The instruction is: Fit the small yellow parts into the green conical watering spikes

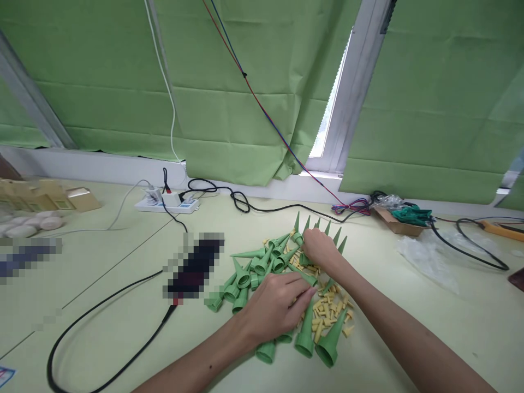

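Observation:
Many green plastic cone nozzles (332, 341) lie in a loose pile on the table, with small yellow plastic plugs (325, 312) scattered among them. Over the middle of the pile is my left hand (280, 303), its thumb and fingers drawn together; whatever is between them is hidden. A green cone lies just beyond those fingers. My right hand (321, 246) reaches to the far side, closed among the cones, and its fingertips are out of sight. Beside it, several upright green cones (336, 236) stand in a row, points up.
A blurred dark device (196, 267) with a black cable lies left of the pile. Behind it is a white power strip (167, 203). A small cardboard box (397, 220) and a clear plastic bag (428, 256) lie at the right. Yellowish boxes (49, 196) stand far left.

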Available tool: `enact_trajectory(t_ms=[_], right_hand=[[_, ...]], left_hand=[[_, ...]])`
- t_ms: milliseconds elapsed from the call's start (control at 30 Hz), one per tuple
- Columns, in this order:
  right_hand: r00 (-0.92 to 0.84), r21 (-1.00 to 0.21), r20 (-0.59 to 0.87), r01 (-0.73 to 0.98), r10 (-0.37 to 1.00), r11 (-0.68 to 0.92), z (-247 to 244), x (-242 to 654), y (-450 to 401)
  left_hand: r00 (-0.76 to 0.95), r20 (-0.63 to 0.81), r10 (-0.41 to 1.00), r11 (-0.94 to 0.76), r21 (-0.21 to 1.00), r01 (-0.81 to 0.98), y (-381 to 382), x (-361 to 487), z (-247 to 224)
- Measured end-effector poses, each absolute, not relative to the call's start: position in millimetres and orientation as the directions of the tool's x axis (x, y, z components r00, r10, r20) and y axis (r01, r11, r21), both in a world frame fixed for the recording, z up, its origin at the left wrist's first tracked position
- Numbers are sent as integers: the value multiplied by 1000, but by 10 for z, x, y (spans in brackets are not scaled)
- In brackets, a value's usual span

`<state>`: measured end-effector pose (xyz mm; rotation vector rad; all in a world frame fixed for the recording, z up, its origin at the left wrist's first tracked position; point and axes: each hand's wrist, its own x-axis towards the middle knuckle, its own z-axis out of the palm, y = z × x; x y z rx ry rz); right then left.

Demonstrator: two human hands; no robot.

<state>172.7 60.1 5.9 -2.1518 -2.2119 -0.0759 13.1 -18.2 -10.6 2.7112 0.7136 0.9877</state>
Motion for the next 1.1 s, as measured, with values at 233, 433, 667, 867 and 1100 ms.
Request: enact_trajectory(t_ms=[233, 433, 667, 867, 1100], right_hand=[[-9, 10, 60, 1000, 998, 8, 60, 1705, 608], [7, 5, 60, 1000, 998, -7, 52, 1712, 591], [24, -25, 41, 999, 999, -23, 26, 1731, 596], [37, -57, 15, 998, 999, -36, 26, 1757, 634], [1, -90, 36, 996, 999, 2, 19, 1791, 616]], left_hand=[[671, 556, 490, -872, 312, 378, -183, 153, -139], [669, 584, 458, -889, 286, 359, -188, 158, -115], [688, 562, 460, -888, 278, 366, -188, 155, -122], [700, 544, 462, -887, 282, 366, -194, 149, -112], [699, 543, 465, -885, 279, 372, -197, 156, -108]])
